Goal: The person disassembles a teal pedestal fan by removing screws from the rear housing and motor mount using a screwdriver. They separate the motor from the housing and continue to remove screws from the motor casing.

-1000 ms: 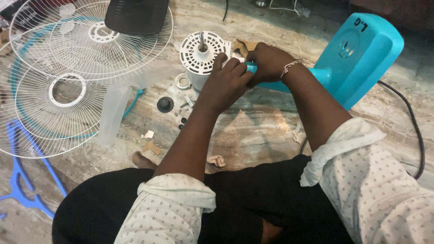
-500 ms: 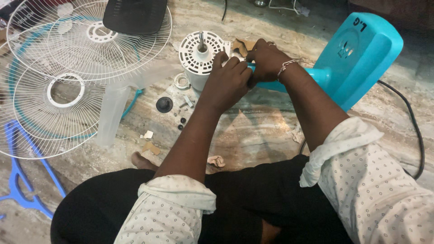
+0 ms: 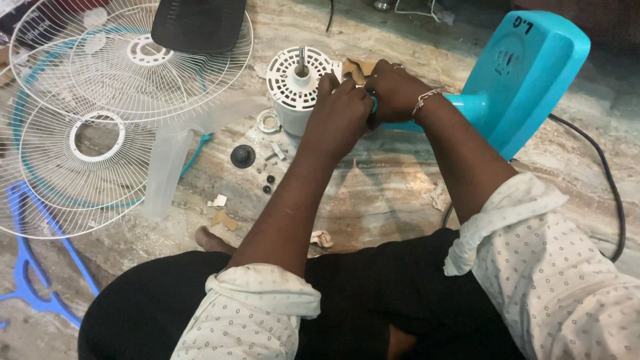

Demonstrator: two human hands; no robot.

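Motor [image 3: 298, 90], white, round and ribbed plastic with one bare metal shaft sticking straight up, stands on the marbled stone floor [image 3: 387, 193] just left of both hands. One left hand [image 3: 341, 107] and one right hand [image 3: 393, 90] press together beside it, fingers curled tight around something small between them; what they pinch is hidden, apart from a sliver of turquoise. A thin bracelet [image 3: 424, 100] circles the right wrist. One turquoise fan body [image 3: 527, 73], smooth moulded plastic with a tapering neck, lies to the right, its neck running in under the hands. Two white wire grilles [image 3: 100, 127] overlap on the left, round and finely spoked, with a black pad [image 3: 197, 23] resting on the upper one. Loose on the floor lie one white ring [image 3: 269, 121], one black knob [image 3: 243, 156] and a few small screws [image 3: 268, 180]. One clear plastic blade [image 3: 167, 173] lies beside the grilles, and one black cable [image 3: 610, 193] curves along the right.
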